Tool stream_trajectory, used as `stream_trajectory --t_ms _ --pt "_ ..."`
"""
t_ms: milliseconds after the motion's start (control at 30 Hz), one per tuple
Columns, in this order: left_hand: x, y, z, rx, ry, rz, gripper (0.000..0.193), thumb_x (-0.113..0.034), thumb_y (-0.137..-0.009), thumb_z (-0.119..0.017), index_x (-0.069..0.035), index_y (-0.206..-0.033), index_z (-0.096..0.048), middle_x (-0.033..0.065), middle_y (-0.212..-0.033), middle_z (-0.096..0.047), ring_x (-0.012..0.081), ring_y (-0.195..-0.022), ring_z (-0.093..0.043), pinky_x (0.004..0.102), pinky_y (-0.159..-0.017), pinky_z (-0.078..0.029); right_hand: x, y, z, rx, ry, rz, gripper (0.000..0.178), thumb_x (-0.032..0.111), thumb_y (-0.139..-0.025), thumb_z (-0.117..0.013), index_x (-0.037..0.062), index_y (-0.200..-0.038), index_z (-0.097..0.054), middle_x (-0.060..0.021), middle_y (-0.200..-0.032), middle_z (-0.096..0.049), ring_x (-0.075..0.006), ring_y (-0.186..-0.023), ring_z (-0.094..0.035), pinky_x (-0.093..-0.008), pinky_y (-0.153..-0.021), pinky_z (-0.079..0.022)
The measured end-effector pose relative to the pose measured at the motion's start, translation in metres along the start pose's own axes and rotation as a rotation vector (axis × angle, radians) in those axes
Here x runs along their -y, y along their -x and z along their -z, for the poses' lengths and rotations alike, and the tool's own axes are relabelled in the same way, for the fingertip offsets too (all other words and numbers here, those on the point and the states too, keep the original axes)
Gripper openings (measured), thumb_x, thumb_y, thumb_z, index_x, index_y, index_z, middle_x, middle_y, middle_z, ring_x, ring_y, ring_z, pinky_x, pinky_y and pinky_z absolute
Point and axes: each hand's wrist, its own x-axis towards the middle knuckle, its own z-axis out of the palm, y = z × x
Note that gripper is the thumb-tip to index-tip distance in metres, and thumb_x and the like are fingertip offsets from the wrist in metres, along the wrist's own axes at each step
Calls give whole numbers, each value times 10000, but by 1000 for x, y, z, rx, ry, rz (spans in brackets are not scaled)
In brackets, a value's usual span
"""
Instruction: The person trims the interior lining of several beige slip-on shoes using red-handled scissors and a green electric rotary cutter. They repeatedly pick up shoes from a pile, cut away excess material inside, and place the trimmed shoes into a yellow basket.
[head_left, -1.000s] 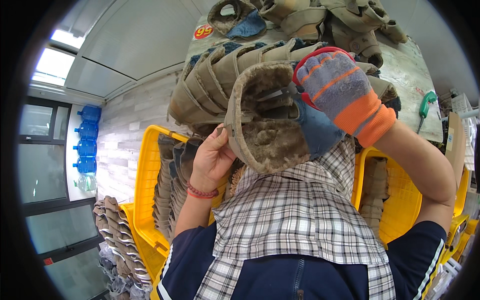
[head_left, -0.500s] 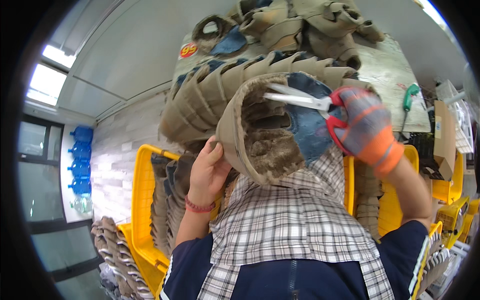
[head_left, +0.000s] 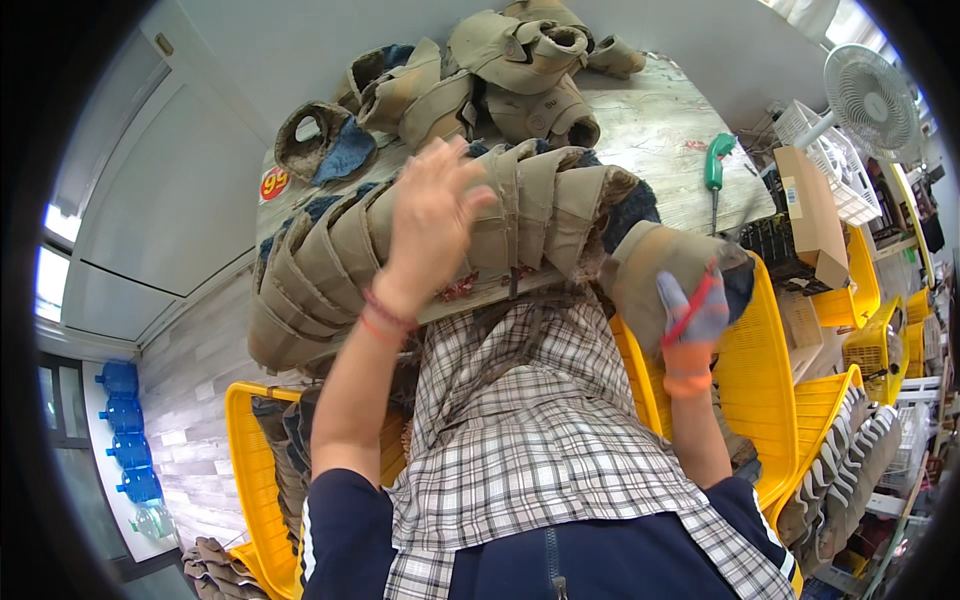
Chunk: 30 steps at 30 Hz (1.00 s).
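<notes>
My bare left hand (head_left: pixel 435 215), smeared by motion, is raised with fingers stretched out over a long row of nested tan shoe uppers (head_left: pixel 430 225) with fleecy linings. A red band circles that wrist. At the right my right hand (head_left: pixel 690 318), in a grey and orange glove, has its fingers round the red handle of the scissors (head_left: pixel 704 300); their blades are mostly lost in blur. Against the same hand, over the yellow crates, hangs one blurred tan shoe upper (head_left: pixel 640 275) with a dark blue inside. Whether the gloved fingers also grip it is partly hidden.
More uppers (head_left: pixel 515 55) are heaped at the back of the worn table (head_left: pixel 650 125). A green-handled tool (head_left: pixel 716 162) lies near its right edge. Yellow crates (head_left: pixel 755 365) with uppers stand either side of my lap. A cardboard box (head_left: pixel 808 215) and white fan (head_left: pixel 870 100) are at right.
My left hand has let go of the shoe upper and moved up over the row. The upper and my right hand with the scissors have moved right and down. The view has shifted.
</notes>
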Motion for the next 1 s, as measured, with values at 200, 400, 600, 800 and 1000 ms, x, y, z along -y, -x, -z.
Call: stream_trajectory --t_ms 200,400,600,800,1000 --pt "60 -28 -34 609 148 391 446 -471 -894 -499 -159 -1197 -598 84 -1194 -609 285 -1089 -570 368 -912 -437 -27 -73 -67 443 -318 -57 389 -4 -739 -701 -11 -1104 -565 -46 -1000 -627 -113 -885 -576 -251 -766 -477" --pt "65 -23 -48 470 201 422 382 -425 -892 -495 -172 -1144 -630 86 -1082 -653 281 -997 -610 369 -846 -466 -154 -105 -122 160 -418 86 375 64 -761 -698 -29 -1103 -574 -95 -1037 -640 -200 -938 -597 -315 -844 -472" --pt "90 -15 -35 283 593 427 318 -288 -900 -532 -23 -1044 -633 126 -1024 -656 260 -953 -608 339 -835 -459 -136 -79 -79 353 -495 -70 321 254 -912 -576 10 -1118 -551 -52 -902 -618 -134 -817 -575 -255 -715 -457" --pt "103 75 132 -737 185 690 180 -99 -922 -519 16 -1024 -613 103 -1001 -648 168 -952 -601 270 -836 -468 -126 -181 1 10 126 -215 315 382 -863 -612 68 -869 -598 -16 -589 -534 -78 -451 -443 -224 -411 -346" --pt "166 298 167 -1025 96 1283 229 -220 -918 -546 1 -961 -591 73 -846 -601 130 -734 -538 245 -655 -434 -199 -281 10 417 1346 -1 273 185 -750 -575 -10 -935 -619 -276 -954 -619 -426 -911 -594 -438 -757 -490"
